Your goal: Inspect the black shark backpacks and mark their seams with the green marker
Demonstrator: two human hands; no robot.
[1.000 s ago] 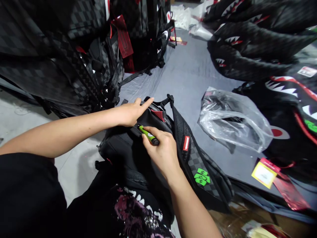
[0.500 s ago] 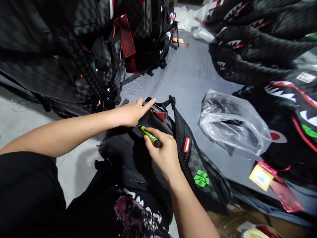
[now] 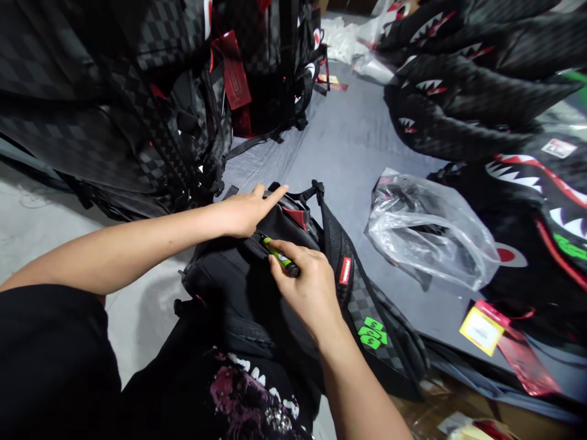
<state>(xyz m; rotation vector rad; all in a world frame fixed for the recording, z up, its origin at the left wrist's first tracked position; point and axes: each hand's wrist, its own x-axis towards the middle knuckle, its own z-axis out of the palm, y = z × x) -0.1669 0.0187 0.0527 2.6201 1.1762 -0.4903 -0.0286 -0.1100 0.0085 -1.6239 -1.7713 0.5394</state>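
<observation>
A black backpack [image 3: 293, 311] with a grey checkered strap, a red label and green patches lies in front of my body at the table's edge. My left hand [image 3: 247, 211] rests on its upper part, index finger stretched out and thumb apart. In my right hand [image 3: 309, 275] is a lime-green, pen-shaped tool [image 3: 279, 256] with a black end, held between thumb and fingers. Its tip points at the black fabric just below my left palm; I cannot make out whether it touches. Red lining shows at the bag's upper opening.
Large checkered backpacks [image 3: 114, 128] stand at the left, with a red tag [image 3: 233, 73] hanging from one. On the grey table [image 3: 348, 134] lies a clear plastic bag [image 3: 431, 226]. Shark-mouth bags [image 3: 458, 104] are stacked at the right, near a yellow-and-white tag [image 3: 482, 327].
The green tool and my right hand have shifted very slightly, and a bit less of the tool shows. My left hand stays in nearly the same place on the backpack.
</observation>
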